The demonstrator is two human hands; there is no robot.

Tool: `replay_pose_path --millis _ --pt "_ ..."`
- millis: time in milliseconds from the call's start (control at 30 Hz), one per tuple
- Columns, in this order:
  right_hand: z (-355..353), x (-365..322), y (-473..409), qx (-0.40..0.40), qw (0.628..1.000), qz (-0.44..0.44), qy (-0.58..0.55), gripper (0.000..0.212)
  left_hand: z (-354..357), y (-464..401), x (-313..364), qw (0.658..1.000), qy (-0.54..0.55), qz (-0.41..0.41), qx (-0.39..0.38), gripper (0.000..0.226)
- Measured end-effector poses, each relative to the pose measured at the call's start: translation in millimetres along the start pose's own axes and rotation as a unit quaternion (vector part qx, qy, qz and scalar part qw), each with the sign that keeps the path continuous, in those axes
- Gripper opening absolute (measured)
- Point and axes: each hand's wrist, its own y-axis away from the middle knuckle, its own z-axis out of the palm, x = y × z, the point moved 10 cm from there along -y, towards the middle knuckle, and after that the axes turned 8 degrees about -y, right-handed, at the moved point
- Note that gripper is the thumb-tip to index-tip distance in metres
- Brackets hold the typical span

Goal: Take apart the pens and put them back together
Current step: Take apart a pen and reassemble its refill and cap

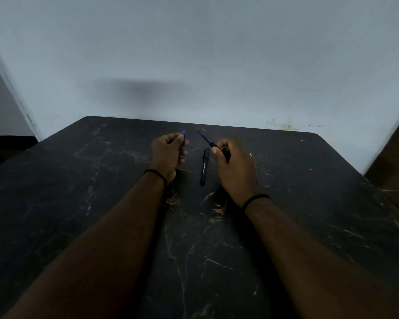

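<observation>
Pen (204, 167) on dark table (78, 203), between both hands, long axis pointing away, nearer right hand (234, 166). Right hand closed on blue refill (204, 137), tip up-left toward left hand (168, 153), clenched around blue-ended barrel (183, 137).

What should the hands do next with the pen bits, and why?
Probably bring the two hands together. The right hand holds a thin blue refill that points up and left; the left hand holds a dark pen piece with a blue end. A gap parts them, so closing it likely comes first.
</observation>
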Motion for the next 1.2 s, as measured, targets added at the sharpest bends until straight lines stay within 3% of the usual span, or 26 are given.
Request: replay_pose_path --millis 567,1200 --pt "11.2 1.7 0.4 -0.060 0.996 0.024 0.062 0.007 6.7 3.1 -8.8 0.987 0.137 -0.068 -0.058 0.015" --pt "11.4 -2.6 1.6 -0.056 0.995 0.022 0.076 0.007 19.2 2.2 -10.3 0.982 0.139 -0.065 -0.113 0.013"
